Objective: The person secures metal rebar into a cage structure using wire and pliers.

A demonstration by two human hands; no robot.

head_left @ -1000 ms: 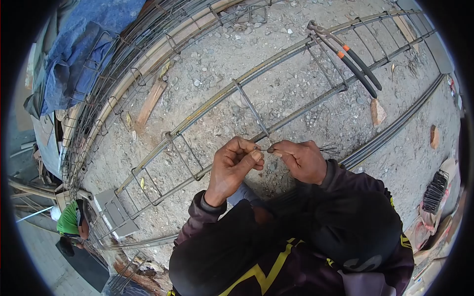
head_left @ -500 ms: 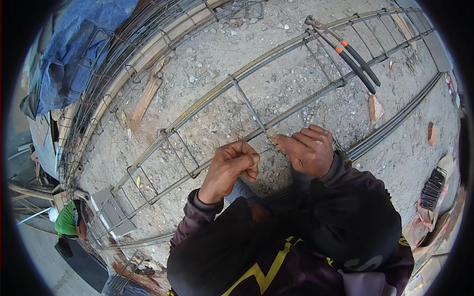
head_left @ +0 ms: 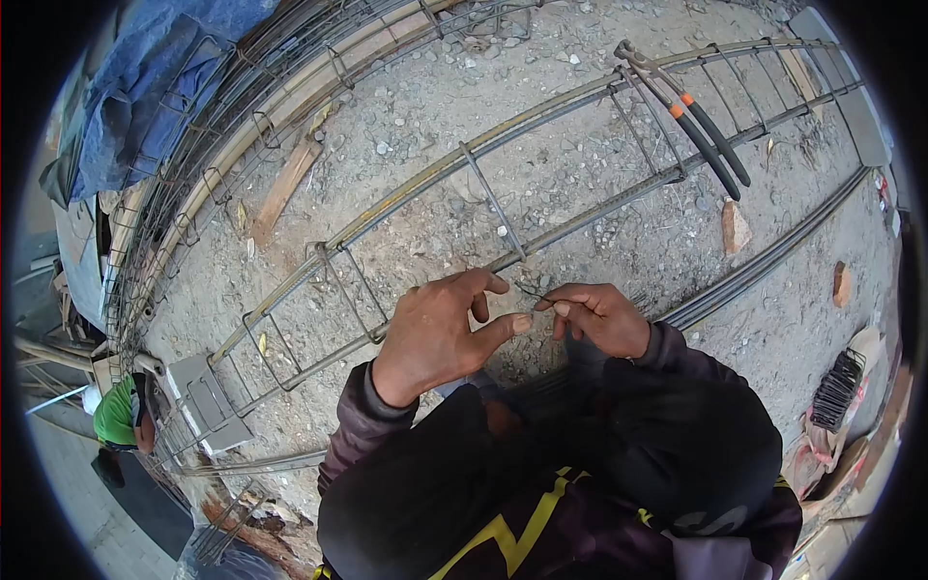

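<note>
Wire (head_left: 529, 292) here, just off the cage's (head_left: 599, 215) near side, pinched narrow in the right hand (head_left: 601, 321)! The left hand (head_left: 435, 329) gapes wide, thumb and forefinger apart, close by the cage; can't tell if a fingertip brushes the wire. Out along the cage, cutters (head_left: 717, 142) lie across it, and a brick (head_left: 735, 227) sits off its near side. Beyond its far side, a plank (head_left: 287, 193); by its left end, a person in green (head_left: 118, 414).
</note>
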